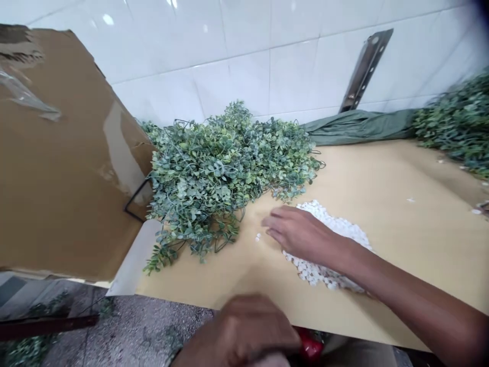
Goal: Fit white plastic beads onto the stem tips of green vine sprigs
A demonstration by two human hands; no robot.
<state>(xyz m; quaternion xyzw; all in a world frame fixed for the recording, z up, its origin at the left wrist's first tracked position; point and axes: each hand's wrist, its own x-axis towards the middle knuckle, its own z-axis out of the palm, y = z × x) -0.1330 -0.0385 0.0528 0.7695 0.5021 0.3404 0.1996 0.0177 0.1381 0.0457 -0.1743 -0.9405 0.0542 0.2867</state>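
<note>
My right hand [292, 229] reaches over the left side of a pile of small white pieces [344, 228], its fingers bent and pointing left, slightly blurred; whether anything is between them cannot be seen. Two or so loose white pieces [258, 237] lie left of its fingertips. Low in the view, my left hand [254, 331] is curled at the table's front edge, blurred, and what it holds, if anything, is hidden. A heap of green artificial foliage [229, 163] sits behind and to the left of the hands.
A large cardboard box [64, 153] stands at the left on the tan-covered table [385, 178]. More foliage [458, 122] is at the far right. Green cloth [359, 127] and a metal bracket [364, 71] are by the tiled wall. Something red [311, 347] shows below the front edge.
</note>
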